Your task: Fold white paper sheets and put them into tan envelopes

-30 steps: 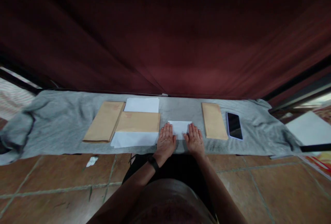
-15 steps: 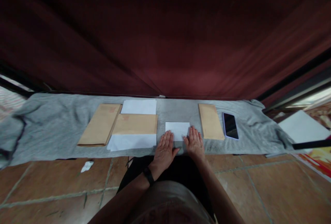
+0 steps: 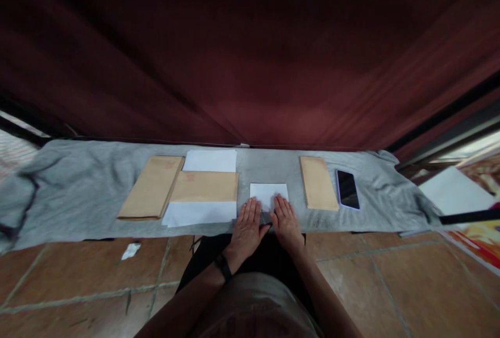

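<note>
A small white sheet of paper (image 3: 267,190), possibly folded, lies flat on the grey cloth in front of me. My left hand (image 3: 247,223) rests flat at its lower left corner, fingers stretched out. On the lower right part of the sheet lies my right hand (image 3: 285,222), palm down, its fingers extended. Both hands cover the sheet's near corners. Left of them, a brown envelope (image 3: 207,187) lies across white paper sheets (image 3: 203,214). A stack of brown envelopes (image 3: 150,188) sits further left. To the right is another brown envelope or stack (image 3: 318,184).
A phone (image 3: 348,189) with a purple edge lies at the right on the grey cloth (image 3: 86,192). Behind the narrow surface hangs a dark red curtain (image 3: 250,77). A crumpled white scrap (image 3: 130,250) is on the tiled floor (image 3: 78,270).
My right hand has moved left, from the paper's right edge onto the sheet, closer to my left hand. My left hand stays almost in place.
</note>
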Demonstrator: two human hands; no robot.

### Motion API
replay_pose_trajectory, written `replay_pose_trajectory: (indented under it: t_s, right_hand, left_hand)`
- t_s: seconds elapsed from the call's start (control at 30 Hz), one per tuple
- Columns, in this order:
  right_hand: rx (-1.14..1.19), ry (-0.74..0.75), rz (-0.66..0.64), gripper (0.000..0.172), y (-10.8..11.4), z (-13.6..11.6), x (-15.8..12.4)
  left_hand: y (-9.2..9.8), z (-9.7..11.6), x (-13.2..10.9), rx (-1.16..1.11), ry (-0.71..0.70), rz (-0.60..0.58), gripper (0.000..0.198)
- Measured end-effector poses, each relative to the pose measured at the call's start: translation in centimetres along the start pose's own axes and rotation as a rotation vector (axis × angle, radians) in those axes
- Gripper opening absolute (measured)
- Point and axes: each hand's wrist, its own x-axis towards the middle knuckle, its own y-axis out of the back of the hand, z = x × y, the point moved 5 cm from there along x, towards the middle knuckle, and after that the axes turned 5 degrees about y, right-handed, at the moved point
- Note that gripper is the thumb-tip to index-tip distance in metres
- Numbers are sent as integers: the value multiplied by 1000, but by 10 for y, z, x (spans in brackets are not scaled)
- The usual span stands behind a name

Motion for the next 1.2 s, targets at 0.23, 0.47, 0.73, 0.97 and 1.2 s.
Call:
replay_pose_trajectory:
  t_s: [0.23, 0.47, 0.73, 0.97, 1.2]
  right_hand:
    - [-88, 18, -52, 54, 2, -7, 0]
    - [-56, 28, -28, 53, 5, -8, 0]
    - [216, -195, -16, 52, -2, -3, 27]
    - [282, -122, -35, 55, -17, -12, 55]
    - [63, -80, -52, 51, -19, 7, 51]
  left_hand:
    - [12, 7, 14, -66, 17, 5, 58]
    - [-7, 16, 56, -76, 14, -28, 56]
    - [-24, 6, 57, -18, 21, -68, 64]
    - [-27, 6, 59, -10, 14, -70, 65]
    - [-33, 4, 61, 8, 49, -70, 61]
